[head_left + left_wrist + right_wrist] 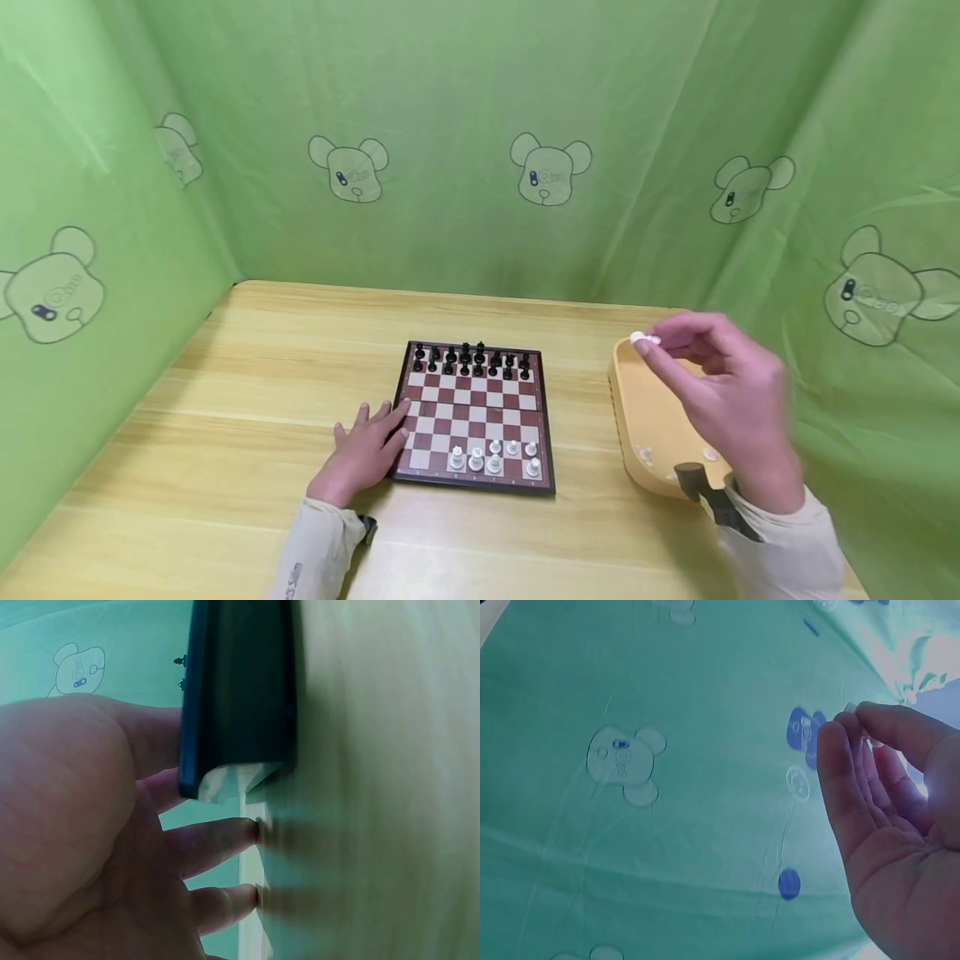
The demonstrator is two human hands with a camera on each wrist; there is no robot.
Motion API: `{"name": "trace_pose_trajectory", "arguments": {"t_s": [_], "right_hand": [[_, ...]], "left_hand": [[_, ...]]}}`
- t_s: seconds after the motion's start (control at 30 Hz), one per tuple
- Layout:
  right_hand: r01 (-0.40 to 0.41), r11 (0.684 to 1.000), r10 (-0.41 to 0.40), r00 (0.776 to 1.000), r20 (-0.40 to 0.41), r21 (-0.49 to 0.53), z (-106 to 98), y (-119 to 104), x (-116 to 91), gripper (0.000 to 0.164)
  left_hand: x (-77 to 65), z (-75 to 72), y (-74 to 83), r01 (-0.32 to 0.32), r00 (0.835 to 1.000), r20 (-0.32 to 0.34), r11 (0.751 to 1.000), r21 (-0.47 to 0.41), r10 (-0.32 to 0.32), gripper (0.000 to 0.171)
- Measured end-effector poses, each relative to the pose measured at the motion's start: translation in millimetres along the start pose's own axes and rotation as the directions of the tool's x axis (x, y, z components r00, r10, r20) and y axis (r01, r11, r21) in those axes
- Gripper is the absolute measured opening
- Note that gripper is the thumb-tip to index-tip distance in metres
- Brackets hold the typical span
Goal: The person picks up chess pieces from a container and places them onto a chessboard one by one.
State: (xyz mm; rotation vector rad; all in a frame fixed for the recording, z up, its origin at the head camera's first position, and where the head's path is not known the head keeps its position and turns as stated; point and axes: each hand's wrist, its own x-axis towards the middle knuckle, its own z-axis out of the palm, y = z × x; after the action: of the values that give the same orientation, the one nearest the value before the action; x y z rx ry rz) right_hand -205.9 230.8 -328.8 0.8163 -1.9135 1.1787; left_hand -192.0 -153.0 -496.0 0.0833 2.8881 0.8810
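Note:
My right hand [723,392] is raised over the orange tray [651,400], pinching a small white chess piece [645,337] between thumb and fingertips. In the right wrist view only a sliver of that piece shows. My left hand [363,454] lies at the left edge of the folding chessboard [472,417], fingers spread. The left wrist view shows some of its fingers at the board's side and others reaching down to the table. Black chess pieces [465,358] fill the two far rows. Several white chess pieces [494,463] stand at the near right of the board.
Loose white pieces [645,455] lie in the near part of the tray, partly hidden by my right wrist. The wooden table [300,350] carries board and tray. Green curtains [465,233] with bear-face prints enclose its far side and both flanks.

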Motion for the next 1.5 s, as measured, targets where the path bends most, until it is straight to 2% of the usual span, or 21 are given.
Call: {"name": "trace_pose_trajectory", "arguments": {"t_s": [0.13,0.23,0.33,0.47,0.57,0.77,0.9,1.03,1.13,1.37,1.5], "right_hand": [[0.084,0.992,-0.087,0.996,0.032,0.097,11.8,-4.4,-0.7,0.023],[0.137,0.981,-0.145,0.988,0.053,0.134,22.7,-8.3,-1.1,0.037],[0.184,0.978,-0.193,0.977,0.091,0.1,33.9,-10.1,-2.0,0.044],[0.237,0.968,-0.247,0.958,0.149,0.076,48.2,-7.7,-4.5,0.039],[0.249,0.963,-0.264,0.947,0.185,0.099,59.5,-6.4,-7.7,0.032],[0.223,0.96,-0.261,0.934,0.246,0.171,83.1,-3.0,-17.3,0.024],[0.206,0.957,-0.263,0.913,0.313,0.202,97.3,3.0,-24.4,0.012],[0.176,0.963,-0.244,0.89,0.385,0.202,111.8,11.0,-32.8,0.021],[0.114,0.973,-0.194,0.873,0.447,0.2,121.5,17.3,-39.7,0.023],[0.052,0.987,-0.128,0.818,0.561,0.15,136.9,30.6,-54.4,0.019],[-0.019,0.992,-0.063,0.772,0.633,0.123,142.1,35.1,-60.3,0.017]], "left_hand": [[-0.1,-0.6,-1.2,-0.002,1.0,0.0,1.0,0.003,0.002,0.052],[0.1,-0.4,-1.4,-0.002,1.0,0.001,1.0,-0.001,0.002,0.052],[0.5,-0.3,-1.5,0.002,1.0,0.004,1.0,-0.007,-0.002,0.052],[0.8,-0.1,-2.0,0.001,1.0,0.005,1.0,-0.007,-0.001,0.053],[0.9,-0.2,-2.0,-0.003,1.0,0.003,1.0,-0.005,0.003,0.053],[0.7,-0.7,-1.5,0.0,1.0,0.006,1.0,-0.007,0.0,0.053],[0.6,-0.9,-1.2,0.005,1.0,0.01,1.0,-0.004,-0.004,0.053],[0.3,-1.6,-0.4,0.008,1.0,0.011,1.0,-0.002,-0.008,0.053],[-0.2,-2.3,0.2,0.007,1.0,0.008,1.0,-0.002,-0.007,0.052],[-1.6,-4.8,1.9,0.008,1.0,0.012,1.0,-0.006,-0.008,0.051],[-1.8,-4.5,1.9,0.007,1.0,0.01,1.0,-0.004,-0.007,0.051]]}}
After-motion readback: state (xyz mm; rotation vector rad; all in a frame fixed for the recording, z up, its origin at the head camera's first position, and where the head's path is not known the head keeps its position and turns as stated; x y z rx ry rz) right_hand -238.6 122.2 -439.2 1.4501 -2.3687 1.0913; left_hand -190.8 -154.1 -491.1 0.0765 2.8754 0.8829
